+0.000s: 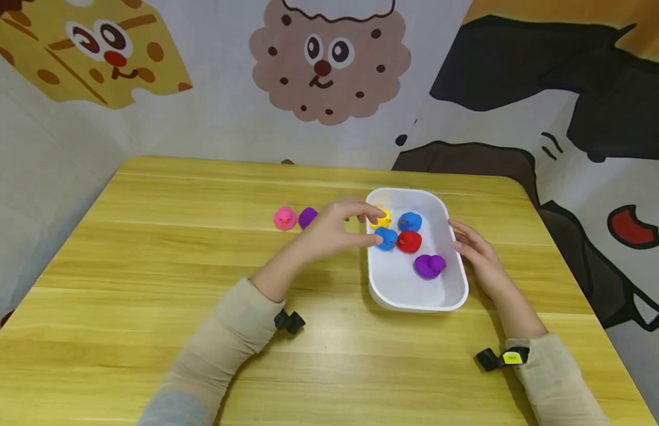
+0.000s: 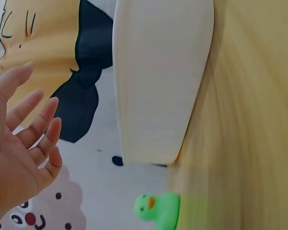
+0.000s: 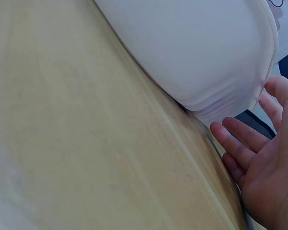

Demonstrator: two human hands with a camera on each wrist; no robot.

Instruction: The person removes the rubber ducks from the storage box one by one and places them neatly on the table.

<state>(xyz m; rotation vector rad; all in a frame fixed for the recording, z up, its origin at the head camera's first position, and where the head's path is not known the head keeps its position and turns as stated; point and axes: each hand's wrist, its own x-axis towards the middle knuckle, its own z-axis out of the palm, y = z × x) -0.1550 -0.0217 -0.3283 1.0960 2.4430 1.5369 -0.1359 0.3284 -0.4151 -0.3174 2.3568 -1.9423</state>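
A white plastic tub (image 1: 404,294) holds several rubber ducks: a yellow duck (image 1: 383,219), a blue duck (image 1: 410,222), another blue duck (image 1: 387,239), a red duck (image 1: 409,241) and a purple duck (image 1: 429,266). My left hand (image 1: 337,228) reaches over the tub's left rim, thumb and fingers spread apart; in the left wrist view the palm (image 2: 14,167) holds nothing. At the tub's right side, my right hand (image 1: 481,260) touches the wall with relaxed fingers. The right wrist view shows those fingers (image 3: 242,143) against the tub's outside.
Left of the tub, a pink duck (image 1: 284,218) and a purple duck (image 1: 308,218) sit on the wooden table (image 1: 148,266). A green duck (image 2: 165,208) stands beside the tub, mostly hidden by my left hand in the head view. A cartoon-printed wall (image 1: 217,130) rises behind.
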